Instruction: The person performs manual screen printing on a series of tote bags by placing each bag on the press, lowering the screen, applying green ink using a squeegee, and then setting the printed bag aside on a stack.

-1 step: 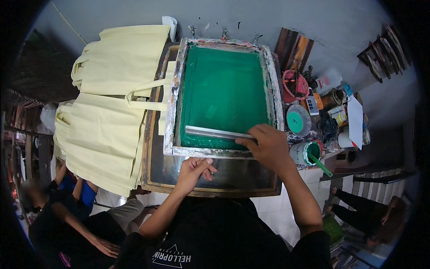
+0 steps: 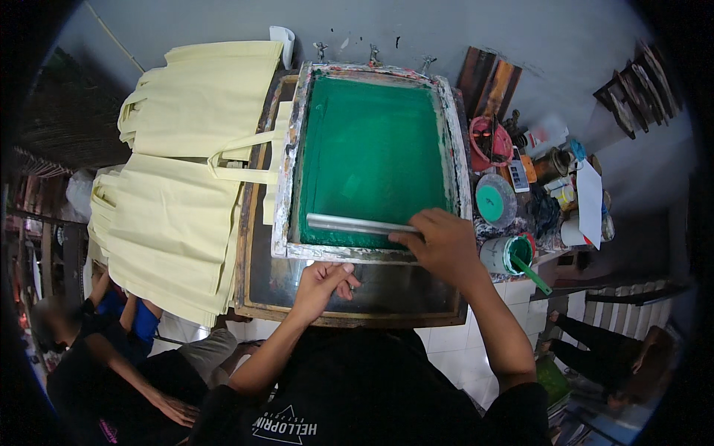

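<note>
Clearly one screen [image 2: 379, 141], one squeegee [image 2: 357, 223] in hand [image 2: 448, 247]

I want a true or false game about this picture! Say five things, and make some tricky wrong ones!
1. The right hand holds a long grey bar. True.
2. Both hands hold the bar. False: the left hand is off it, near the frame.
3. Pale yellow cloth bags lie left of the frame. True.
4. The frame is full of red paint. False: green paint covers its inside.
5. A green stick leans in the paint tub. True.
</note>
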`<state>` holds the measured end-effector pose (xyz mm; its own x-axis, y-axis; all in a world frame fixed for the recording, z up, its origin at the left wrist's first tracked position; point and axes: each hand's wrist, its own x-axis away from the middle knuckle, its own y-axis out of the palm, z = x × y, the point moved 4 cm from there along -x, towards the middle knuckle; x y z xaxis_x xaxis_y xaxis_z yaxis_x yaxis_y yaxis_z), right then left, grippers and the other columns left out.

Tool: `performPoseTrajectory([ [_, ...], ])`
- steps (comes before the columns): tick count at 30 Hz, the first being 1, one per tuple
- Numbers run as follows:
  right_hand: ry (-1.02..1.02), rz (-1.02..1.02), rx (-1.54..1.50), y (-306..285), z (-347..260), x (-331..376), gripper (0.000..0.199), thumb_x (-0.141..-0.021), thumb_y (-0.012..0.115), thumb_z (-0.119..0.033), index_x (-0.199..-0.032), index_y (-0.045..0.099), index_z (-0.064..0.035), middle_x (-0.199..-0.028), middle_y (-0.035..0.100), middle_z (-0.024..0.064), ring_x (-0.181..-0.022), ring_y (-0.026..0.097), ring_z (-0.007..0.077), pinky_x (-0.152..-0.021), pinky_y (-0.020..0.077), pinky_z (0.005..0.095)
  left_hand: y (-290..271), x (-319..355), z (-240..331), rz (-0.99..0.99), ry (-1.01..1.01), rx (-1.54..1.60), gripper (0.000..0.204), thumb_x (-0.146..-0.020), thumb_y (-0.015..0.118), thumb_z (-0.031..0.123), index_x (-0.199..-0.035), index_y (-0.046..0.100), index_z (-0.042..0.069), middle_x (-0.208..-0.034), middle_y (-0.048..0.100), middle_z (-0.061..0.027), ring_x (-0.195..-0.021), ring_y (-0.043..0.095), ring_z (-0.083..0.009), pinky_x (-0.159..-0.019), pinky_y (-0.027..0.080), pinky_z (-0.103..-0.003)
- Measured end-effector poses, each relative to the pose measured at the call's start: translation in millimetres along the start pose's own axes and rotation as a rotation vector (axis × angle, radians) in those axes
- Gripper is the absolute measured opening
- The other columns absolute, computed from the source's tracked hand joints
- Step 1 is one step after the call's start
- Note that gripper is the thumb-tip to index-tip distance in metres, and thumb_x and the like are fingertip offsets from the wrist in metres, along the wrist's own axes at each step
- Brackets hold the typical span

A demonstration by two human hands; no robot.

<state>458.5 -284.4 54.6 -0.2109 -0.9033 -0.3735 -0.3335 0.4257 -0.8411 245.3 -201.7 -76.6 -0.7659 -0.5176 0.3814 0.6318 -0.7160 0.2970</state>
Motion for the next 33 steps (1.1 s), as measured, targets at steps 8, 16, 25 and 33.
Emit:
performPoseTrajectory([
  [8,-0.13,-0.057,0.159,41,35,-39,0.033,-0.09,0.072,-0.039,-0.079,0.064,-0.0091,-0.073,0.065,0.0084,-0.069,0.067,0.0282,-0.057,0.052,0.0418,0,4,-4,0.048,-0.029,0.067,0.028,-0.102,0.064,0.022,-0.086,0.07,-0.001,-0.075,0.071,-0.009,-0.057,0.063,-0.0118,-0.056,0.047,-0.025],
  [16,0.074,-0.202,0.154,54,159,-208,0.058,-0.088,0.066,-0.062,-0.102,0.075,-0.0063,-0.088,0.074,0.018,-0.089,0.07,0.0408,-0.078,0.0529,0.0514,-9,2,3,-0.105,-0.314,0.325,0.03,-0.1,0.063,0.019,-0.117,0.064,-0.005,-0.106,0.074,-0.0217,-0.079,0.075,-0.0236,-0.074,0.06,-0.032],
  [25,0.122,-0.122,0.405,68,167,-234,0.066,-0.081,0.068,-0.071,-0.095,0.076,-0.007,-0.087,0.074,0.0159,-0.085,0.072,0.0364,-0.076,0.0555,0.0493,-4,-67,124,-0.247,0.153,-0.417,0.027,-0.101,0.063,0.018,-0.124,0.064,0.004,-0.109,0.071,-0.0105,-0.093,0.069,-0.0157,-0.083,0.056,-0.032],
  [33,0.017,0.017,0.392,70,144,-196,0.064,-0.078,0.07,-0.071,-0.084,0.075,-0.0074,-0.082,0.071,0.0114,-0.078,0.071,0.0323,-0.066,0.0548,0.0456,-47,-223,236,0.257,0.574,-1.218,0.028,-0.086,0.076,0.02,-0.107,0.072,0.002,-0.101,0.072,-0.0219,-0.094,0.068,-0.041,-0.085,0.053,-0.047],
])
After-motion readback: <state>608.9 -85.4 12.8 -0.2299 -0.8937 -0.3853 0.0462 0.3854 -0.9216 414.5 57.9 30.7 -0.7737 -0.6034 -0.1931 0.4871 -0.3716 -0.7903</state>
